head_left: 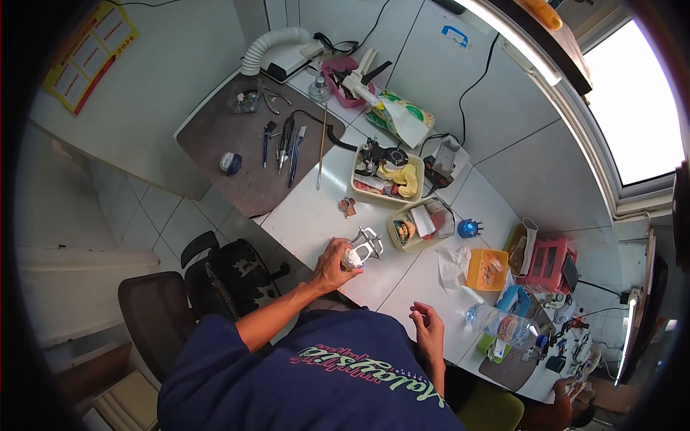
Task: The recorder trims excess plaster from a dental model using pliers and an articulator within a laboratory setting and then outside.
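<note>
My left hand is closed around a silver metal dental articulator over the near edge of the white table. White plaster shows at the end of the articulator by my fingers. My right hand is held apart from it, farther right by the table edge, fingers loosely bent and nothing visible in them. Beyond the articulator, a small reddish-brown and silver piece lies on the table; its kind is too small to tell.
Two cream containers hold assorted parts. On the brown mat lie a handpiece, pliers and a blue-white jar. Rightward are a yellow tray and a large clear bottle. Chairs stand left.
</note>
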The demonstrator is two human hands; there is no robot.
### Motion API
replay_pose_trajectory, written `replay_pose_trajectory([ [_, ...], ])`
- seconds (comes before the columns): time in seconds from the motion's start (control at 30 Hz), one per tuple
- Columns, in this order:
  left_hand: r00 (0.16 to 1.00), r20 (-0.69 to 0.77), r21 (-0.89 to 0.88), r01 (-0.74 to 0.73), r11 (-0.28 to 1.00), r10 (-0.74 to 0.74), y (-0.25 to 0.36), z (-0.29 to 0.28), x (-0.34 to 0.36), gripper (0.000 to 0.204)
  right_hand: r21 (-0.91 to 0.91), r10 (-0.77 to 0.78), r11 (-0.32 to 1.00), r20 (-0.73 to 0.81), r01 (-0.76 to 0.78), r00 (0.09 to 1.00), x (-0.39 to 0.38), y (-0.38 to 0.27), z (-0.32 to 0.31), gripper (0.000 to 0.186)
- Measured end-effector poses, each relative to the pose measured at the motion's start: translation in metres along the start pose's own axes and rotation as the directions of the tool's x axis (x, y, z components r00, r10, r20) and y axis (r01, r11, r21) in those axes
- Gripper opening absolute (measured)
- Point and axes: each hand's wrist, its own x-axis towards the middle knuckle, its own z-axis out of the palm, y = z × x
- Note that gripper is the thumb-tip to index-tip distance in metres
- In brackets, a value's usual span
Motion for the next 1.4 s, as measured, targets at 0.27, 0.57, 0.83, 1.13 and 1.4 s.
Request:
replay_pose_trajectory([
  [0.27, 1.000, 0.026, 0.064, -0.007, 0.998, 0.005, -0.015, 0.002, -0.024, 0.065, 0.260, 0.098, 0.962, -0.047, -0.083, 0.994, 0.096, 0.000, 0.011, 0.047],
  [0.57, 0.906, -0.324, -0.140, 0.238, 0.961, -0.272, 0.007, -0.042, 0.053, 0.032, 0.023, 0.045, 0.999, -0.082, -0.043, 0.996, 0.155, 0.009, 0.030, 0.041],
  [0.83, 0.911, -0.262, -0.038, 0.319, 0.947, -0.318, -0.044, -0.024, 0.176, 0.039, -0.240, 0.080, 0.965, -0.117, -0.106, 0.990, 0.101, 0.015, 0.002, 0.043],
  [1.13, 0.935, -0.278, 0.064, 0.248, 0.967, -0.222, -0.024, -0.002, 0.163, 0.028, -0.100, 0.119, 0.985, -0.182, -0.139, 0.976, 0.066, 0.045, -0.013, 0.048],
  [1.4, 0.913, -0.271, 0.077, 0.335, 0.939, -0.304, 0.002, 0.000, 0.122, 0.032, -0.168, 0.051, 0.983, -0.149, -0.076, 0.987, 0.089, 0.041, -0.011, 0.044],
])
